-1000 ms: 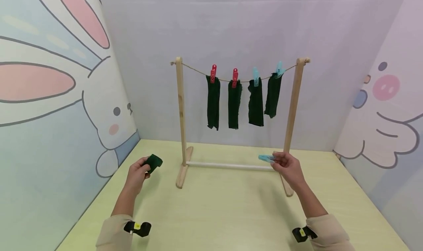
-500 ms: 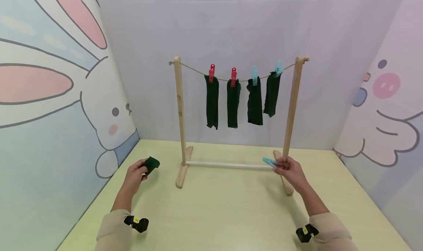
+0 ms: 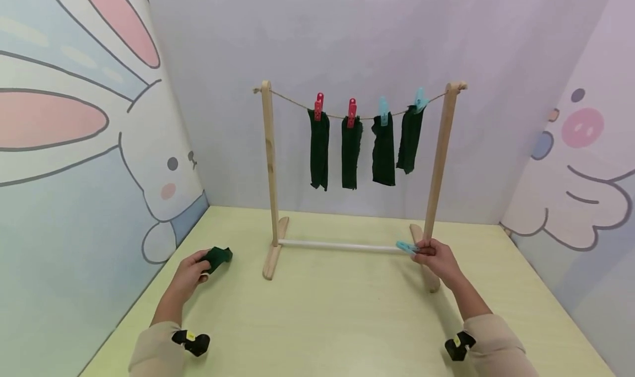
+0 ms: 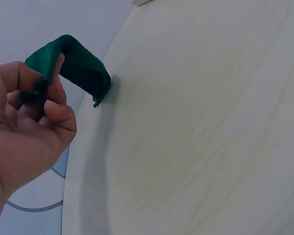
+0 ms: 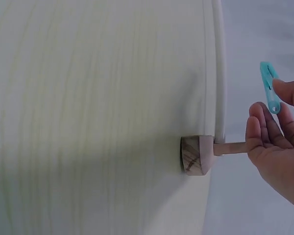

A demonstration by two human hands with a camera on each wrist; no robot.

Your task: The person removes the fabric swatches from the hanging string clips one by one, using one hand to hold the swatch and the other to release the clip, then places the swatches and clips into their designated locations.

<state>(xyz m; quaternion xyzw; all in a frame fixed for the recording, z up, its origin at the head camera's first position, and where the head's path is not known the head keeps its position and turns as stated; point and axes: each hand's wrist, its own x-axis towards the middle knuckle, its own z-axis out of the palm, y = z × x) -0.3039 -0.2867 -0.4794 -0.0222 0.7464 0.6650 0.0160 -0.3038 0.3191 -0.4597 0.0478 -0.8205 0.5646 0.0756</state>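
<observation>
At the left of the table, my left hand (image 3: 186, 275) grips a dark green cloth strip (image 3: 216, 258) that folds over and droops past the fingertips, as the left wrist view also shows. Near the rack's right post my right hand (image 3: 436, 258) pinches a light blue clothespin (image 5: 269, 88) between thumb and fingers. Several similar green strips hang from the rack's string (image 3: 290, 101). Red clothespins (image 3: 351, 112) hold the two on the left. Light blue clothespins (image 3: 384, 111) hold the two on the right, and the rightmost strip (image 3: 410, 140) hangs tilted.
The wooden rack stands at the back of the table (image 3: 317, 311), with a left post (image 3: 270, 167), a right post (image 3: 440, 165) and a white bottom bar (image 3: 342, 246). Cartoon-printed panels (image 3: 99, 228) flank the table, and a pale cloth wall is behind.
My left hand has moved left and down toward me with the green cloth strip, whose free end has shifted. The right hand has drifted slightly right and down, still pinching the clothespin.
</observation>
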